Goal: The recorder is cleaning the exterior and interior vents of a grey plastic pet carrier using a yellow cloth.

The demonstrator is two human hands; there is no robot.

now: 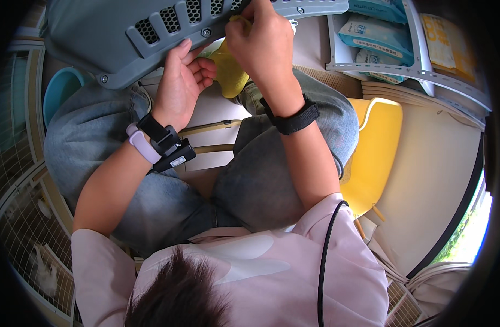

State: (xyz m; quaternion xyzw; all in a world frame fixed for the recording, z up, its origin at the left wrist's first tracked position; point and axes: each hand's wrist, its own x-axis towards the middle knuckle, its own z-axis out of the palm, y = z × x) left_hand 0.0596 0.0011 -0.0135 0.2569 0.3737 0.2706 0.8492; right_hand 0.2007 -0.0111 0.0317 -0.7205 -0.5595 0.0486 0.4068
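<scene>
A grey plastic pet carrier [113,41] with vent slots and screws lies tilted over my knees at the top of the head view. My right hand [261,38] is closed on a yellow-green cloth [228,68] at the carrier's lower edge, and part of the cloth hangs down between my hands. Palm up, my left hand [182,79] rests beside the same edge, its thumb against the carrier. The left fingers are loosely curled and apart, with their tips close to the cloth. The carrier's far side is out of view.
A teal bucket [64,90] stands by my left knee, beside wire cages [21,218]. To my right is a yellow chair [378,158]. A metal shelf [391,70] at the upper right holds blue litter bags [375,41] and a yellow package [449,46].
</scene>
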